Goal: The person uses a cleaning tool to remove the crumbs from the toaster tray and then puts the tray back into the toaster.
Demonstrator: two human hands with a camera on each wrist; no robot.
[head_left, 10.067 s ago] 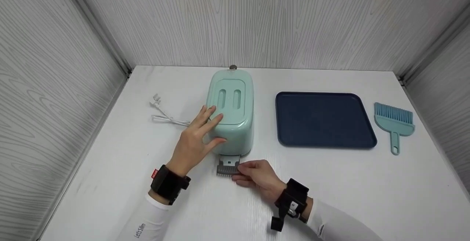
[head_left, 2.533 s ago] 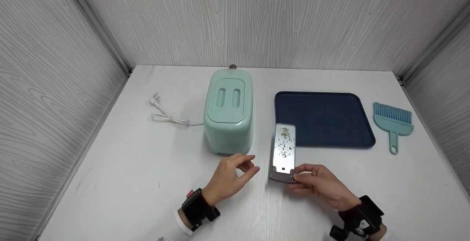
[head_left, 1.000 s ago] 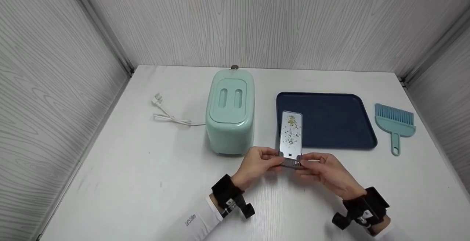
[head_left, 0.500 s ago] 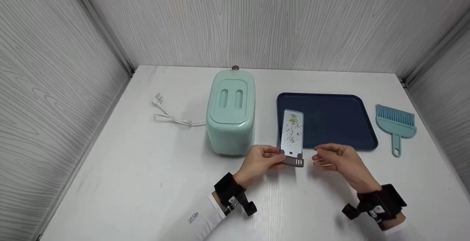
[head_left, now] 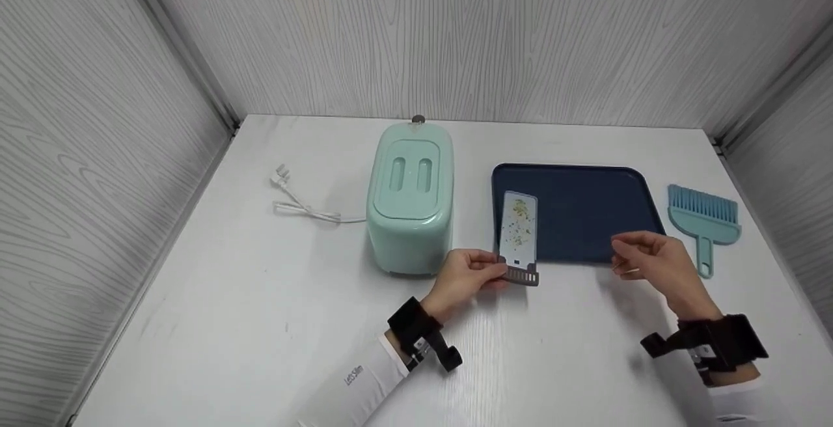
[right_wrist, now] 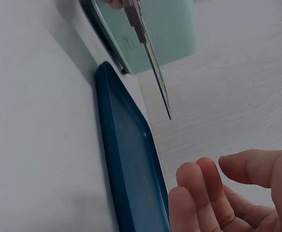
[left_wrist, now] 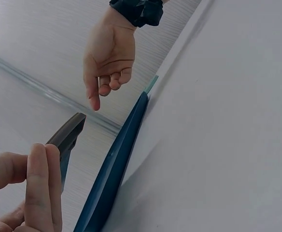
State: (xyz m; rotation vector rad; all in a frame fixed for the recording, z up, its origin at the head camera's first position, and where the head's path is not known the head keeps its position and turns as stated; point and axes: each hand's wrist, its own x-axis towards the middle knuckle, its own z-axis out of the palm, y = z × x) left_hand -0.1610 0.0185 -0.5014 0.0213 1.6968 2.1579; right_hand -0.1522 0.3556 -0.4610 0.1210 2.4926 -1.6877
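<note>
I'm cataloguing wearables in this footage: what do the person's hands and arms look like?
The left hand and right hand are bare. Each wrist wears a boxy black device with a protruding black stalk and a pale label. White sleeves end behind the devices; the left bears dark lettering.

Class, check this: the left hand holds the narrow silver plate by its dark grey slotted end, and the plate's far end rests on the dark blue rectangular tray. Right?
Half wrong: the right wrist view shows the narrow silver plate raised clear of the dark blue rectangular tray. The left hand does hold its dark grey slotted end.
</note>
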